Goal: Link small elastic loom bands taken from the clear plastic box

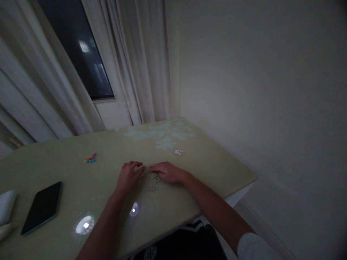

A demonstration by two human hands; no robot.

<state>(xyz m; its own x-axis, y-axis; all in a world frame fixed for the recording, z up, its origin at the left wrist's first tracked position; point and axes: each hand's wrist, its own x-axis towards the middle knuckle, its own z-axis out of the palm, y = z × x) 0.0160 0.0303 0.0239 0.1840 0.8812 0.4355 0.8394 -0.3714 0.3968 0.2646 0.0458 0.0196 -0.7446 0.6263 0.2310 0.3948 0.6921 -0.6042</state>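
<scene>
My left hand [131,177] rests on the glossy table with its fingers curved and a gap between thumb and forefinger; nothing shows in it. Opposite it, my right hand [168,172] lies palm down, fingers stretched toward the left hand. Just under and beside the right palm is a cluster of small pale ring-like pieces [155,177], too small and dim to name surely. A flat, clear-looking small piece [151,188] lies nearer to me. What may be beneath the right fingers is hidden.
A small pile of bright coloured bits [90,158] lies left of my hands. A small white item [179,152] is beyond my right hand. A dark tablet [42,207] and a white object [7,206] sit at left. The table [217,162] meets a wall on the right.
</scene>
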